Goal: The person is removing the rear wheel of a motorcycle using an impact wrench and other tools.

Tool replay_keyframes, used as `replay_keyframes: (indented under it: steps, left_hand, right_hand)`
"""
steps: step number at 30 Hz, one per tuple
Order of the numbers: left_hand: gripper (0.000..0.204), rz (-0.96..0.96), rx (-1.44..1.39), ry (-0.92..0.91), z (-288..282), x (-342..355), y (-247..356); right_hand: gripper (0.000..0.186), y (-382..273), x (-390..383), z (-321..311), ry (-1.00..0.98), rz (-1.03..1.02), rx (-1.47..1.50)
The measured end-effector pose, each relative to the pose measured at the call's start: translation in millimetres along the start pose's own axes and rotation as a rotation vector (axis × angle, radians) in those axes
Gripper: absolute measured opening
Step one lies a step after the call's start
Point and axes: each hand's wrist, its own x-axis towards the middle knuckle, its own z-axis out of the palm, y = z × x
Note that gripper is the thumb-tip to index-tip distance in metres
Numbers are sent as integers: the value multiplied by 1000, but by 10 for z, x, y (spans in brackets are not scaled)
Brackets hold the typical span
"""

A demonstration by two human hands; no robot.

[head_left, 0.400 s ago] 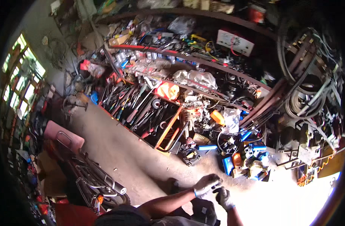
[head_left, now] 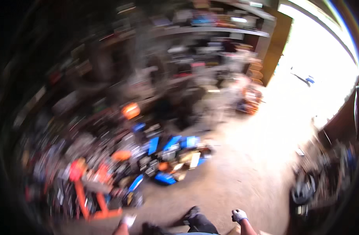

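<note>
Both hands wear pale work gloves and hang low in the view, well apart on either side of my body. My left hand [head_left: 128,220] is a bright smear near the lower edge, closest to the orange metal frame [head_left: 97,213]; its fingers do not show clearly. My right hand [head_left: 239,215] is curled closed above the concrete floor [head_left: 242,184], touching nothing around it. Whether anything is inside its fingers is hidden. My shoe [head_left: 193,212] and dark trouser leg show between the hands.
Blue and orange parts [head_left: 164,178] lie heaped on the floor ahead. Blurred, cluttered shelves [head_left: 214,29] stand behind. A bright doorway [head_left: 320,58] opens at the far right, past an orange coil [head_left: 250,100]. More clutter [head_left: 304,188] lines the right side.
My view has swung right, from the tool bench toward the doorway. My hands, close together before, are now far apart and lower in view.
</note>
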Motion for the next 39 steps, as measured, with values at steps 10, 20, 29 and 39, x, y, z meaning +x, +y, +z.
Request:
replay_keyframes:
  steps: [10, 20, 29, 39]
  left_hand:
    - [52, 345, -58, 165, -4235, 2880, -41]
    - [53, 461, -675, -60, -7690, 5719, 748]
    - [36, 543, -1041, -106, -11376, 7277, 1926]
    - [33, 402, -671, -139, -15136, 7730, 2933]
  right_hand:
    - [41, 245, 415, -2251, 60, 122, 523]
    - [47, 321, 2317, -4660, 114, 116, 337]
    - [46, 47, 3904, -7461, 256, 209, 73]
    - [47, 559, 5551, -8833, 276, 471, 21]
